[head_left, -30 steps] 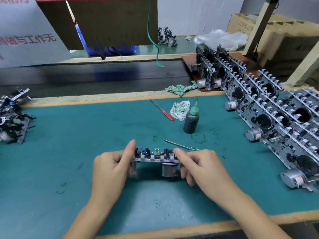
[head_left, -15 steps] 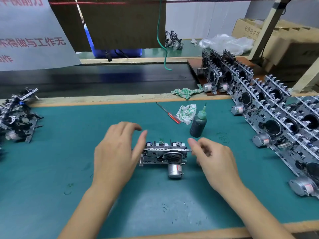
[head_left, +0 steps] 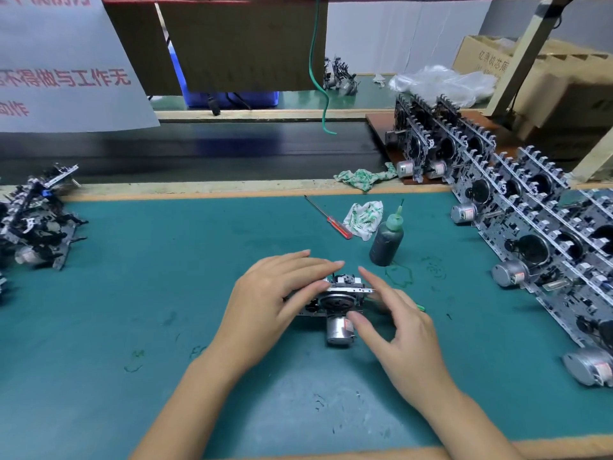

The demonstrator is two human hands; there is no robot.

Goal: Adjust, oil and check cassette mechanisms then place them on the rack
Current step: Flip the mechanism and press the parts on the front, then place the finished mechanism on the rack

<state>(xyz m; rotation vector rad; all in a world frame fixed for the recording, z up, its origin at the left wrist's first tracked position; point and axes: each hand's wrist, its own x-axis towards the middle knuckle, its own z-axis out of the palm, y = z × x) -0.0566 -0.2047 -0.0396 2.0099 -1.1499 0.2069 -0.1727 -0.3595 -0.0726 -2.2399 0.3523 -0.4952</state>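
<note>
On the teal-green bench mat [head_left: 166,327], near its middle, a small metal cassette mechanism with a dark round flywheel and a silver cylindrical motor [head_left: 336,303] stands on its edge, the motor pointing towards the person. The left hand [head_left: 275,300] lies over the mechanism's left side with its fingers stretched out nearly straight across the top, the thumb against the front face; it rests on the part rather than clutching it. The right hand [head_left: 398,323] is at the right end, fingers straight and spread, thumb tip near the motor, forefinger reaching past the top rail; it is relaxed and gripping nothing. A green-tipped tool [head_left: 419,307] pokes out from under that hand.

Just beyond the mechanism stands a dark oil bottle with a green nozzle cap [head_left: 387,239], and beside it a crumpled white-and-green rag [head_left: 363,219] and a thin screwdriver with a red handle [head_left: 328,217]. Along the right side runs a long rack of finished cassette mechanisms [head_left: 530,227], set upright in rows with their silver motors facing the mat. At the far left edge lies a loose heap of dark mechanisms [head_left: 36,224].
</note>
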